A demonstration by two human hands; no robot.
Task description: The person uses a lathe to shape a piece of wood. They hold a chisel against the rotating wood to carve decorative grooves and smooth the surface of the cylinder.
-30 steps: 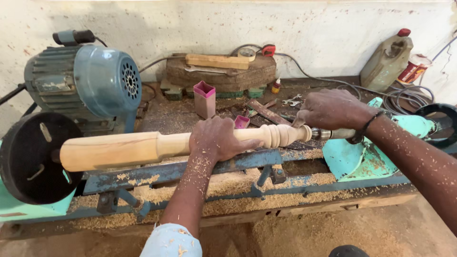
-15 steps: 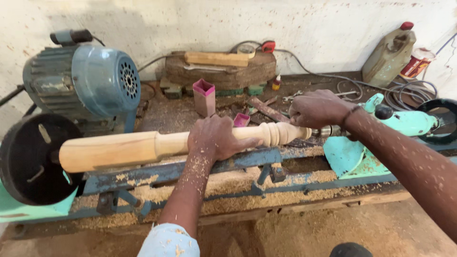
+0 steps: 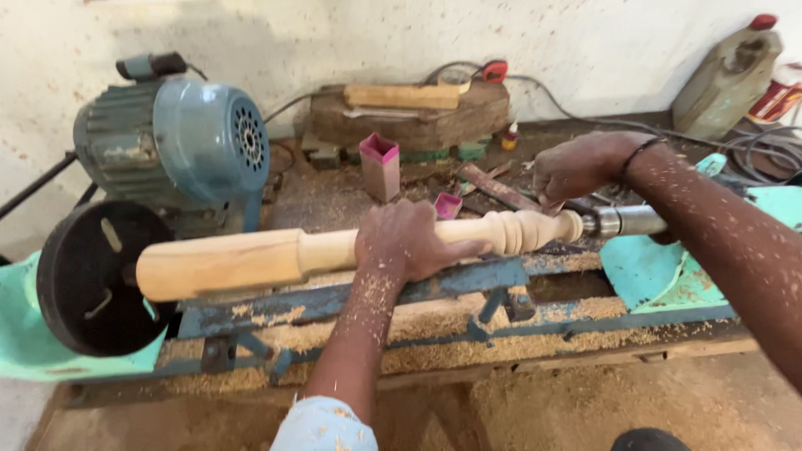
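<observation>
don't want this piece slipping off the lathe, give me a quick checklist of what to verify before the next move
1. Left hand wrapped around the turned wooden spindle at mid-length: ok.
2. Right hand at the tailstock centre: ok, though its grip is hidden.
3. Spindle's beaded end seated on the tailstock centre: ok, they meet.
4. Spindle's thick end seated at the black faceplate: cannot tell, the joint is hidden.
5. Spindle stopped, not spinning: ok, its surface shows sharp.
6. Blue motor switched off: cannot tell.

Pale turned spindle (image 3: pixel 251 257) horizontal on lathe, apparently still.
</observation>
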